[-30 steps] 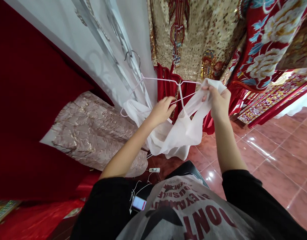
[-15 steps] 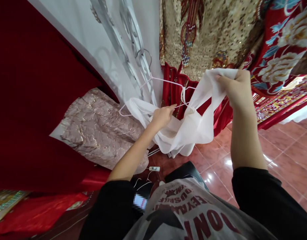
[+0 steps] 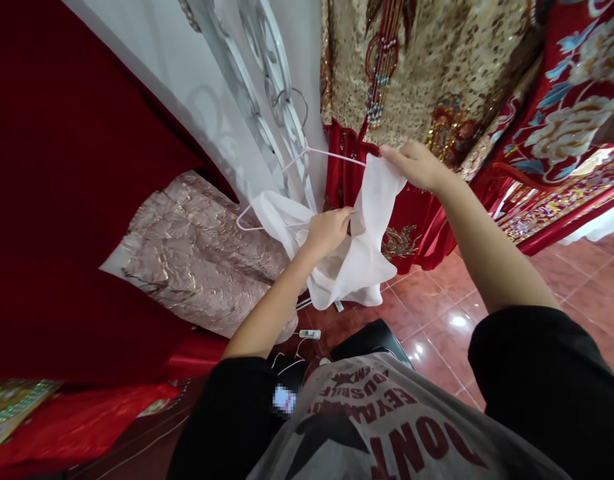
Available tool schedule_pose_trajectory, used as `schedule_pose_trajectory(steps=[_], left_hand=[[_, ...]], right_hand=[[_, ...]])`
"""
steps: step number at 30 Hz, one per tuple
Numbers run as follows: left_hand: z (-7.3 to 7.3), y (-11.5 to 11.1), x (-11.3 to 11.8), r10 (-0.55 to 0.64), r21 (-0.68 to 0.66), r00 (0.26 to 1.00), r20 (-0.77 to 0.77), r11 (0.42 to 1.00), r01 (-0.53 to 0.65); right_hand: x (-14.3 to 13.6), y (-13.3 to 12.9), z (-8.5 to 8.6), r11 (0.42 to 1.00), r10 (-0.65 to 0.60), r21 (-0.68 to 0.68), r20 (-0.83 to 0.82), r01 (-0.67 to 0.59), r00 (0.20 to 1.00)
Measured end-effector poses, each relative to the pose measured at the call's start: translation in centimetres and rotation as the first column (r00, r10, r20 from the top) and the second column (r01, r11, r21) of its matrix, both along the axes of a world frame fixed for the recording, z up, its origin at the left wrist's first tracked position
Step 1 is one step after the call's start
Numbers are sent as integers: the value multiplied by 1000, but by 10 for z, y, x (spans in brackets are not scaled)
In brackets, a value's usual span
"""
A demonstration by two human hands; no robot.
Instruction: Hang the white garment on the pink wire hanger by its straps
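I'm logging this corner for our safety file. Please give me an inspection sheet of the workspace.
Surface: reddish tiled floor, shiny with light reflections.
Job's things: white garment, partly over the pink hanger.
Clutter: small white device, use unclear; black object to its right.
Hands: left hand grips the hanger; right hand holds the garment's edge.
Cables: thin white cables below the device.
Surroundings: red drape, pink fabric, gold fabric, white rack.

Light [image 3: 458, 321] is reflecting on the reddish tiled floor [image 3: 427, 297], an ornate pale frame [image 3: 233, 65] is standing before the white wall [image 3: 151, 60], and dark red cloth [image 3: 77, 200] is covering the left.
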State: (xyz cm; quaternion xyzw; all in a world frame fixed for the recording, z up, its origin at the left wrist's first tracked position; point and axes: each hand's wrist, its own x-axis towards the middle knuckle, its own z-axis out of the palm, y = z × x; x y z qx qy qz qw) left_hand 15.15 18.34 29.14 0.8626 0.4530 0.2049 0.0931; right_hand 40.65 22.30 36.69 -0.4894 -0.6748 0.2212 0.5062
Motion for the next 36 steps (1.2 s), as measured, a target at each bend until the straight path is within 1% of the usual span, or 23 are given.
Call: schedule_pose_trajectory(steps=[2,4,6,8,9,11,13,15,16,17,18,20,21,23,24,25,26,27,29,31,32,34,36], left_hand=[[1,0,1,-12,-4,1000,8,1000,12],[2,1,3,-23,-14,1000,7,1000,23],[3,4,5,6,-34,1000,-29,999,-7],[4,7,7,44,-50,996,-74,998,-48],[4,8,8,48,-51,995,-83,997,-52],[2,8,7,12,-26,999,-48,1000,-13],[-1,6,3,-71,46,996,61,997,68],[-5,2,-6,-175,157,964,201,977,145],[-7,0,-13,-211,219,941,264,963,155],[-10,-3,-22,-222,279,922,319,951,132],[-13,-7,-32,-197,331,910,364,941,71],[-22,-14,-55,-37,389,888,459,906,-163],[-27,-18,-67,70,392,855,515,867,-307],[-39,-24,-90,261,347,748,611,761,-549],[-45,-26,-99,327,312,698,637,718,-622],[-50,-27,-107,373,281,668,644,697,-660],[-53,-27,-113,404,255,663,630,699,-668],[-56,-26,-117,424,232,679,599,720,-655],[-54,-21,-122,441,187,725,529,772,-607],[-46,-13,-122,443,143,746,497,806,-574],[-40,-8,-122,444,120,744,499,815,-567],[-27,-1,-120,466,64,731,499,821,-567],[-15,3,-117,518,15,726,453,810,-587]], right_hand=[[11,-4,-1,999,7,-35,-127,-11,992],[12,-7,-1,995,65,-60,-189,-77,980],[4,-8,1,984,156,-66,-143,-167,977],[-12,-8,3,975,216,-56,-15,-216,976],[-20,-8,4,976,218,-47,70,-215,974],[-35,-9,4,986,162,-8,251,-165,954],[-44,-12,0,993,63,67,401,-98,914],[-46,-15,-8,987,-29,152,477,-50,879],[-44,-17,-13,982,-59,186,488,-38,871],[-42,-17,-18,977,-77,211,489,-32,869],[-38,-18,-24,973,-88,228,483,-29,871],[-31,-18,-34,968,-103,252,457,-17,884],[-28,-19,-38,964,-118,264,436,-2,892],[-27,-24,-42,950,-175,306,376,56,910],[-29,-27,-42,939,-209,332,337,92,918],[-34,-31,-42,927,-232,356,294,120,927],[-41,-35,-42,920,-232,370,254,127,939],[-50,-39,-42,923,-196,372,230,100,953],[-73,-43,-47,939,-24,337,259,-67,965],[-97,-41,-57,922,168,272,366,-278,915],[-107,-38,-64,908,225,237,423,-347,878],[-123,-30,-78,909,244,181,500,-376,831],[-130,-23,-89,937,192,153,526,-315,828]])
